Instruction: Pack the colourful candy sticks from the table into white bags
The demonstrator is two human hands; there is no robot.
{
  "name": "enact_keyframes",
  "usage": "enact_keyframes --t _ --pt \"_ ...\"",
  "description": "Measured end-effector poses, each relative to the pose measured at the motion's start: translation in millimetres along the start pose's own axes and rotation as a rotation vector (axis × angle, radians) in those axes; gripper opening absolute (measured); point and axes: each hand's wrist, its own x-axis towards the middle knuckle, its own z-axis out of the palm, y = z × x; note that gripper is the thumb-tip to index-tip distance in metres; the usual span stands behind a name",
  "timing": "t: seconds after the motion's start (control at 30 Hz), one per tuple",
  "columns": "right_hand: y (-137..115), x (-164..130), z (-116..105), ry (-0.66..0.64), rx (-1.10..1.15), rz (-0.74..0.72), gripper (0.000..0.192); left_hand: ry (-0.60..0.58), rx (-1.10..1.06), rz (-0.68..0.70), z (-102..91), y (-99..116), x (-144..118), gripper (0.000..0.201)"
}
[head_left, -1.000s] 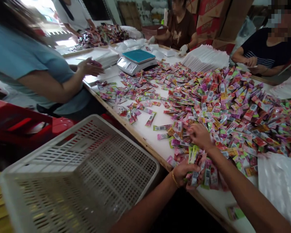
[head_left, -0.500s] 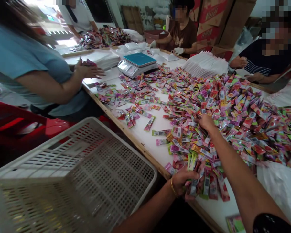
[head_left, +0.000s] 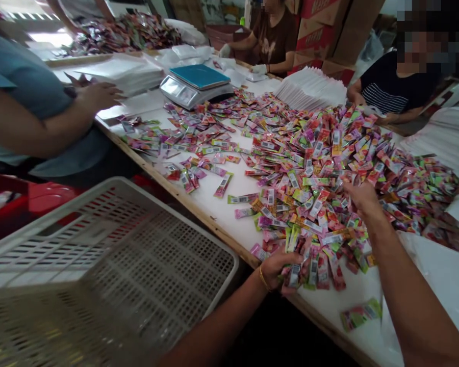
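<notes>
My left hand (head_left: 281, 267), with a thin gold bracelet at the wrist, is closed round a bunch of small stick packets (head_left: 295, 272) at the near table edge. My right hand (head_left: 363, 199) reaches into the large heap of pink, green and purple stick packets (head_left: 321, 148). Its fingers are bent together among the packets, and what lies between them is partly hidden. More packets (head_left: 323, 270) fan out beside my left hand. A single green and pink packet (head_left: 361, 314) rests apart, near the front edge.
A white perforated crate (head_left: 168, 255) stands left of the wood-edged table (head_left: 199, 211). A scale (head_left: 197, 84) with a blue plate, white bag stacks (head_left: 309, 86) and a white plastic sheet (head_left: 436, 285) are on it. Several people work around; cartons (head_left: 317, 35) stand behind.
My right hand has moved right across the heap, away from my left hand. My left hand still grips its bunch. The whole view has shifted slightly.
</notes>
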Motion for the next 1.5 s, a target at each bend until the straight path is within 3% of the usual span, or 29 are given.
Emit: enact_keyframes --t 0.13,0.2,0.3,0.37,0.43,0.5,0.57,0.63,0.73,0.87,1.0,1.17,1.27,1.4,1.5 --pt "-1 -27 21 -0.227 -0.574 0.114 0.048 -0.012 0.006 0.019 0.8 1 1 0.029" --pt "-4 -32 39 -0.305 -0.708 0.145 0.045 0.000 0.009 0.008 -0.2 1 1 0.029" --pt "-9 -30 58 -0.317 -0.554 0.132 0.032 0.011 0.015 -0.041 -1.3 1 1 0.032" --pt "-13 -25 58 -0.300 -0.432 0.110 0.029 0.014 0.010 -0.048 -0.3 2 0 0.033" --pt "-18 -19 45 -0.288 -0.306 0.122 0.030 0.030 0.019 -0.024 2.1 3 0 0.033" --pt "-20 -14 23 -0.265 -0.041 0.162 0.027 0.046 0.028 -0.002 4.8 5 -1 0.034" --pt "-19 -11 -1 -0.194 0.236 0.215 0.021 0.051 0.033 0.005 6.4 6 -1 0.033" --pt "-11 -12 -20 -0.105 0.345 0.258 0.017 0.042 0.036 0.003 6.7 5 -1 0.033" --pt "3 -23 -29 -0.087 0.188 0.280 0.015 0.034 0.042 0.016 6.1 4 -1 0.031" --pt "14 -44 -11 -0.235 -0.275 0.205 0.022 0.042 0.046 0.081 6.8 4 0 0.031" --pt "6 -48 2 -0.187 -0.564 0.130 0.036 0.051 0.076 0.096 7.3 4 0 0.032" --pt "-14 -31 13 -0.290 -0.666 0.111 0.048 0.051 0.086 0.040 6.4 5 0 0.033" --pt "-12 -24 25 -0.350 -0.743 0.154 0.051 0.048 0.094 0.025 4.6 4 1 0.033" --pt "7 -22 34 -0.345 -0.548 0.252 0.051 0.075 0.105 0.034 0.9 1 2 0.033" --pt "17 -27 22 -0.345 -0.338 0.275 0.037 0.079 0.100 0.020 -1.0 1 3 0.034"
